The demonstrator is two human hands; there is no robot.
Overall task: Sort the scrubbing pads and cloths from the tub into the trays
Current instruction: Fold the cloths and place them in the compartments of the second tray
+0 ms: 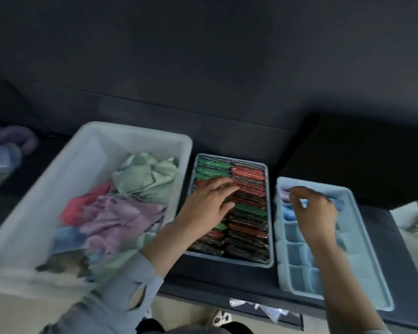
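Crumpled cloths, green, lilac, pink, heaped in pale tub just left of left hand, nearer of the two. Left fingers loosely spread on scrubbing pads in middle tray; right hand curled over compartment tray, contents unclear. Dark desk beneath.

The tray of scrubbing pads stands in the middle of the table. Just left of this tray sits the tub, with a heap of cloths in it. Just right of the tray lies the divided tray, with a few cloths in its far compartments. The left hand lies over the pads in the middle tray; the right hand hangs over the far part of the divided tray
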